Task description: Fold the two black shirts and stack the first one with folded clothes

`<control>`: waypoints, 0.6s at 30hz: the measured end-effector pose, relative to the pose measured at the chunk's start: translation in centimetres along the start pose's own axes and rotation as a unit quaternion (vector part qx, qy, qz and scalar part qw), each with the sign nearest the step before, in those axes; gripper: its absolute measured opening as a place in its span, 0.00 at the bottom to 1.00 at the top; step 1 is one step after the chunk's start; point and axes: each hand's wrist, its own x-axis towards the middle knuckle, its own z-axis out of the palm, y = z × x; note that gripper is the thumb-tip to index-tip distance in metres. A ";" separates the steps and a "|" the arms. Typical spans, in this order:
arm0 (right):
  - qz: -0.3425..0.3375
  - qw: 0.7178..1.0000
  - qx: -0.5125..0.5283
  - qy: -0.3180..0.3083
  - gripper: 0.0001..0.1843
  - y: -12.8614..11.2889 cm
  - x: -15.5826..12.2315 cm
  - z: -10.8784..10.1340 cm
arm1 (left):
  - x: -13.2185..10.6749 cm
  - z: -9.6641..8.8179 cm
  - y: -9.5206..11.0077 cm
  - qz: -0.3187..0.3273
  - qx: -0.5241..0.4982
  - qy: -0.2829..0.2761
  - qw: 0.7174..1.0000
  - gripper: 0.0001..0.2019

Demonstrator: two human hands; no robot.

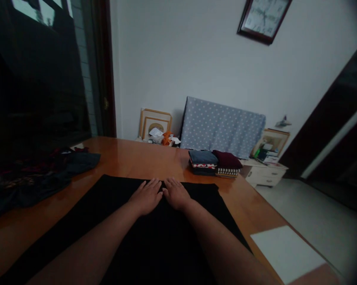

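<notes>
Flatly resting left hand [146,196] and right hand [176,194], loosely straight-fingered, on matte black cloth [160,237] spread over glossy wooden table [136,156].

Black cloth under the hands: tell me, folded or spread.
Spread: the black cloth lies wide across the wooden table; whether it's doubled, I cannot tell.

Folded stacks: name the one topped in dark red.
The right stack: dark red cloth lies over striped cloth; the left stack has blue cloth on top.

The near black cloth [157,245] looks matt against the smooth, glossy wooden table [133,156] (the far right maroon garment [227,160], equally matt).
</notes>
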 end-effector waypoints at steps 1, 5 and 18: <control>0.000 1.000 0.002 -0.003 0.35 0.1 0.0 -0.1 | 0.0 -0.1 0.0 -0.002 0.001 0.000 1.000 0.32; 0.019 1.000 0.002 -0.012 0.40 0.8 -0.8 -0.7 | 0.1 -0.4 0.3 -0.011 0.011 -0.003 1.000 0.32; 0.193 0.981 -0.013 -0.004 0.47 7.7 -5.0 -3.0 | 1.4 0.9 -1.2 0.000 0.024 -0.001 1.000 0.34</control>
